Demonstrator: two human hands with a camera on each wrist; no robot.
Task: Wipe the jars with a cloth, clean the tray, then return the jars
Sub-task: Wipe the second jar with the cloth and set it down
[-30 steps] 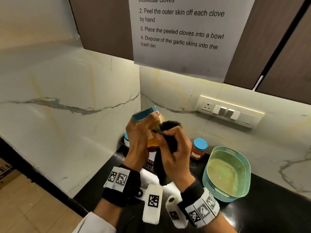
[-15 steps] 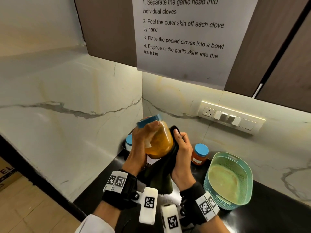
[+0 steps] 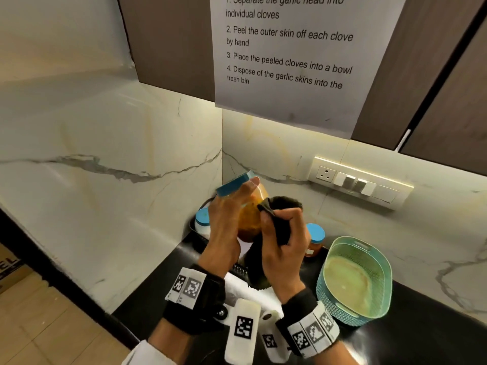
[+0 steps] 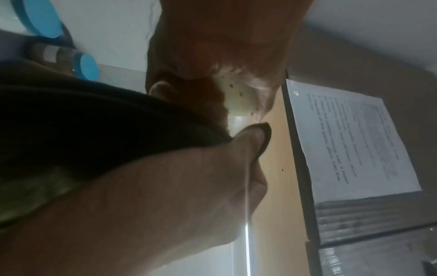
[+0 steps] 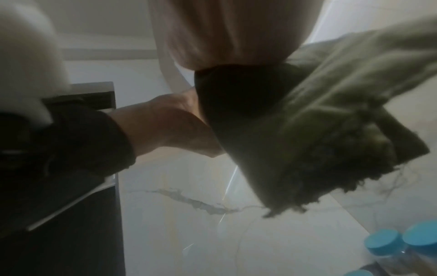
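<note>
My left hand (image 3: 232, 217) grips a tilted jar (image 3: 250, 214) of orange-yellow contents with a blue lid (image 3: 232, 184), held up in front of the wall corner. My right hand (image 3: 283, 233) grips a dark green cloth (image 3: 279, 206) bunched against the jar's right side; the cloth (image 5: 319, 130) hangs down below the hand. A white jar with a blue lid (image 3: 202, 222) stands in the dark tray (image 3: 193, 229) behind my left hand. A small orange jar with a blue lid (image 3: 315, 239) stands on the black counter to the right. More blue-lidded jars (image 5: 402, 248) show in the right wrist view.
A teal basket (image 3: 355, 280) with a pale yellow bottom sits on the black counter (image 3: 434, 333) at the right. A white cloth (image 3: 245, 288) lies under my hands. A switch panel (image 3: 361, 181) and a printed sheet (image 3: 287, 56) hang on the wall and cabinet.
My right hand has swung round from cupping the jar's right side to bunching the cloth over its upper right side. The jar stays held up in my left hand.
</note>
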